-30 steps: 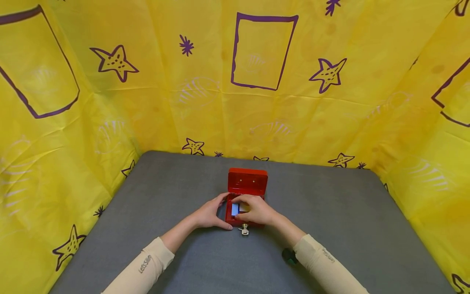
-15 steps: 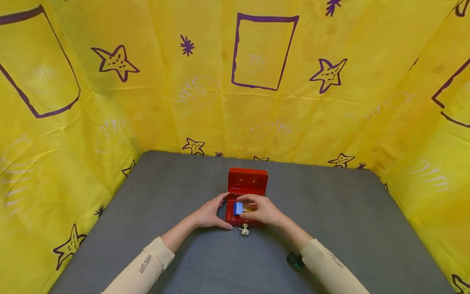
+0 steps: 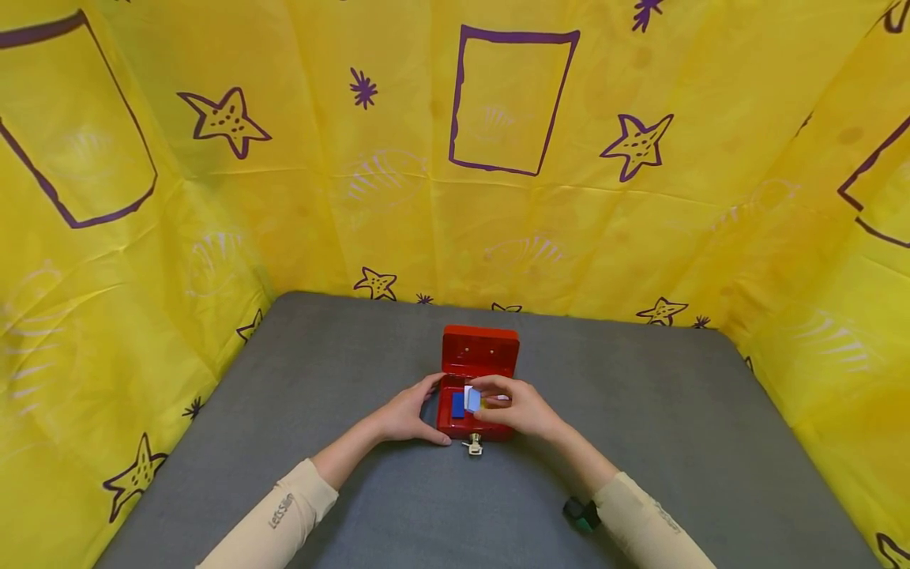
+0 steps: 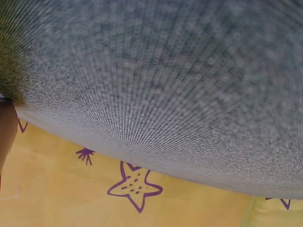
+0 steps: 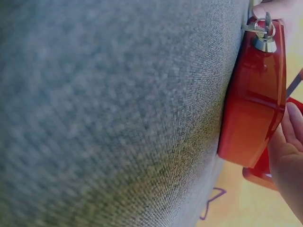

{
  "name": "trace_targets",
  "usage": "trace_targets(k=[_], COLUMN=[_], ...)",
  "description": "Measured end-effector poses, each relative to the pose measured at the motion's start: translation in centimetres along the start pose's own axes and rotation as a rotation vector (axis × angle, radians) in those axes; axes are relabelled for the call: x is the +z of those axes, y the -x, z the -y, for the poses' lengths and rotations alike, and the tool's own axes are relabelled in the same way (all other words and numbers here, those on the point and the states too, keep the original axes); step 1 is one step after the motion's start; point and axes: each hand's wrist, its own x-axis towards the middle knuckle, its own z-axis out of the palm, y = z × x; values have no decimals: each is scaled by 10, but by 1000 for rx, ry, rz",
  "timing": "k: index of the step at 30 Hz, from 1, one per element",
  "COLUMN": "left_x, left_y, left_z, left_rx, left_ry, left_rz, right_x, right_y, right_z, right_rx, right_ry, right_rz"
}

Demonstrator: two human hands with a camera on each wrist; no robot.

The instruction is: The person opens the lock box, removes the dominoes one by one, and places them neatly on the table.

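Middle of the frame: the left hand [image 3: 411, 412] curls its fingers round the red box's [image 3: 459, 431] left edge. The right hand [image 3: 522, 408] pinches a light blue piece [image 3: 474, 400] over the box. Grey table [image 3: 682, 419] stretches wide on both sides.

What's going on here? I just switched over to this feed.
A person is working at a red box whose lid stands open at the back. The left hand grips the box's left side. The right hand holds a light-blue item at the opening, beside a dark-blue piece in the box. Keys hang at the front lock.
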Motion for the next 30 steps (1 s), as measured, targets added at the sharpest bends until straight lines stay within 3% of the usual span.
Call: trace_targets(k=[9, 24, 30], left_x=[0, 1, 0], left_y=[-1, -1, 0], left_z=[-1, -2, -2], left_rx=[-14, -65, -46], left_ry=[17, 0, -1], left_rz=[5, 3, 6], right_x=[-7, -19, -24], right_y=[7, 19, 24], right_z=[-3, -11, -15], right_rx=[31, 84, 125], right_ry=[-110, -118, -139], right_rz=[-41, -111, -131])
